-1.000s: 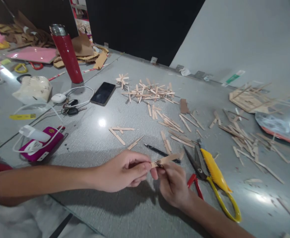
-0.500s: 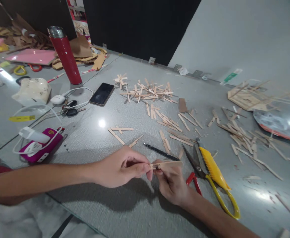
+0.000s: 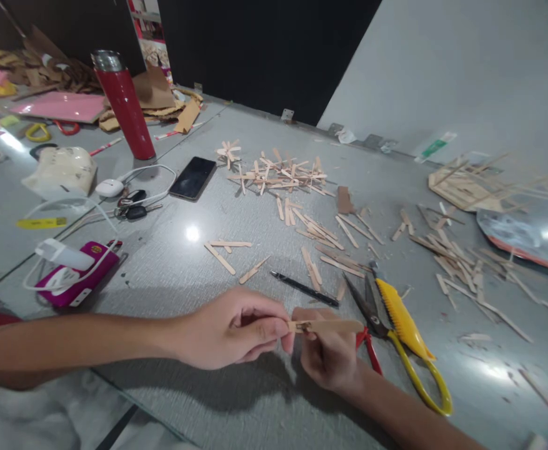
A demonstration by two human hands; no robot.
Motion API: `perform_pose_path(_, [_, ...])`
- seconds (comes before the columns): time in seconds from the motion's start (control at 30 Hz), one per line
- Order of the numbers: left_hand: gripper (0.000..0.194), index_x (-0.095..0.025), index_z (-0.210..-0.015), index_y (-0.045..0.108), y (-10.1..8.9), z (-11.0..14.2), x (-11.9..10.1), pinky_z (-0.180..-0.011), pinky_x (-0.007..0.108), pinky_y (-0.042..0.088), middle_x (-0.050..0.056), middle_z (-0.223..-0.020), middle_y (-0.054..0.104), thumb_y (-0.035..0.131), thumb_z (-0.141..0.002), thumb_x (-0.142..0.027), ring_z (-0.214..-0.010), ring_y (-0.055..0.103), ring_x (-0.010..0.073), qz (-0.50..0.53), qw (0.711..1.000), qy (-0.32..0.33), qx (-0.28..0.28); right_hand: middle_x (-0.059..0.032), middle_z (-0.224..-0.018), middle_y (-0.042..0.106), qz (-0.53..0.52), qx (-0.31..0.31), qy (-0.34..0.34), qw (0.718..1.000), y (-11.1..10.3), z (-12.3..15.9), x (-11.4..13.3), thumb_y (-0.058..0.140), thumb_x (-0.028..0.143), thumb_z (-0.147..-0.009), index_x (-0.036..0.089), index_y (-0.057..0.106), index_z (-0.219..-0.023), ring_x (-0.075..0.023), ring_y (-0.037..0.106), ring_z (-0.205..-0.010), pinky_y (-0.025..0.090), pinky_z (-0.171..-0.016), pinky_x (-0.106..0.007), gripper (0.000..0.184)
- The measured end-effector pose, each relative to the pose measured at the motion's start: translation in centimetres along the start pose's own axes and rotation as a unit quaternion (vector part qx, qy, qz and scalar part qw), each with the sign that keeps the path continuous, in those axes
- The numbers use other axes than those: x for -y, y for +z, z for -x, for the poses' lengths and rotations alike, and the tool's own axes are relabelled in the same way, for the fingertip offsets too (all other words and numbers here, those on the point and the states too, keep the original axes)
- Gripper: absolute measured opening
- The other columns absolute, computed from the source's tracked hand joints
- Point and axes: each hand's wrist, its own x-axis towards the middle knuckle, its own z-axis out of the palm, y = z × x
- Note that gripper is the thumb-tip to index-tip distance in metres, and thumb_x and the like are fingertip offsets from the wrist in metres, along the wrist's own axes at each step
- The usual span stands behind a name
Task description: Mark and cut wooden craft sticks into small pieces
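Note:
A wooden craft stick (image 3: 334, 326) is held above the near part of the table, with a dark, rough spot near its left end. My left hand (image 3: 236, 328) pinches that left end between thumb and fingers. Curled beneath and behind the stick, my right hand (image 3: 327, 356) grips it near the dark spot; its fingertips are partly hidden. Just beyond the hands lies a black pen (image 3: 304, 289). Beside my right hand are red-handled pliers or cutters (image 3: 371, 353), partly covered, and scissors with yellow handles (image 3: 395, 340).
Craft sticks lie in a far pile (image 3: 283, 174) and a right pile (image 3: 456, 256). A yellow toothed tool (image 3: 402, 319) rests by the scissors. Leftward are a phone (image 3: 193, 178), keys (image 3: 135, 206), a purple box-like device (image 3: 84, 272) and a tall red flask (image 3: 126, 109). A stick structure (image 3: 470, 187) stands far right.
The craft stick has turned from slanting up to the right to nearly level. My hands rose slightly, then came back down nearer me. Both keep hold of the stick.

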Motion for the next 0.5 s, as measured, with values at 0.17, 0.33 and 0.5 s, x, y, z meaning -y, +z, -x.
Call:
perform_pose_path(0.17, [0.027, -0.015, -0.088, 0.063, -0.06, -0.05, 0.12, -0.048, 0.015, 0.034, -0.006, -0.062, 0.047, 0.051, -0.108, -0.029, -0.051, 0.042, 0.0064, -0.001, 1.000, 0.014, 0.026, 0.0059, -0.059, 0.059, 0.011, 0.013, -0.009, 1.000, -0.32, -0.43, 0.48, 0.040, 0.007, -0.103, 0.028, 0.049, -0.091, -0.0146, 0.050, -0.041, 0.039, -0.044, -0.029, 0.025])
perform_pose_path(0.33, [0.027, -0.016, -0.087, 0.063, -0.13, -0.16, 0.38, -0.049, 0.015, 0.038, -0.006, -0.064, 0.047, 0.052, -0.108, -0.028, -0.051, 0.045, 0.0061, 0.014, 0.998, 0.025, 0.058, 0.0051, -0.057, 0.057, 0.012, 0.014, 0.001, 1.000, -0.58, -0.33, 0.87, 0.029, 0.028, -0.114, 0.027, 0.052, -0.090, -0.0153, 0.051, -0.042, 0.041, -0.044, -0.030, 0.033])
perform_pose_path(0.5, [0.028, -0.015, -0.088, 0.065, -0.42, -0.21, 0.59, -0.050, 0.014, 0.039, -0.006, -0.064, 0.048, 0.052, -0.109, -0.028, -0.051, 0.048, 0.0056, 0.020, 0.995, 0.032, 0.088, 0.0047, -0.057, 0.057, 0.005, 0.003, -0.006, 1.000, -0.66, -0.14, 0.86, 0.034, 0.029, -0.113, 0.026, 0.054, -0.089, -0.0155, 0.052, -0.043, 0.041, -0.045, -0.030, 0.031])
